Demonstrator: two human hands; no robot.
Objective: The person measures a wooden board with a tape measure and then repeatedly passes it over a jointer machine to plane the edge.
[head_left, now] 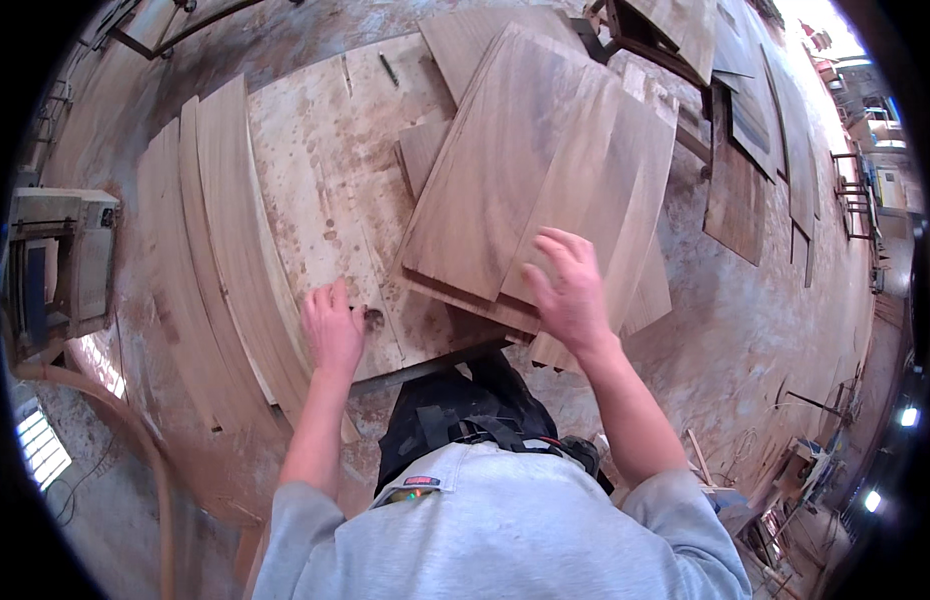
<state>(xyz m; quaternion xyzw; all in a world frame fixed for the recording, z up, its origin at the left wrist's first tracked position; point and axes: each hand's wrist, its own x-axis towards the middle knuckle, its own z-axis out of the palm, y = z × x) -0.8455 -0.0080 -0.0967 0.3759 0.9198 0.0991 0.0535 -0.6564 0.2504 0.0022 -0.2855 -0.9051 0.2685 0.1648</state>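
My left hand (334,328) is over the pale plywood tabletop (320,200), its fingers loosely bent and thumb apart, with nothing visible in them. Close to its thumb is a small dark patch (373,318); whether it is a knot or a loose object I cannot tell. Over the near right part of a stack of brown wooden panels (525,160), my right hand (570,290) has its fingers spread. It grips nothing, and contact with the top panel is unclear. The stack lies at an angle, its panels unevenly overlapped.
Long wooden boards (230,200) lie along the table's left side. A dark pencil-like stick (389,69) rests at the table's far end. More panels (737,200) lean against a frame at right. A machine (65,265) stands at far left, near a curved hose (145,430).
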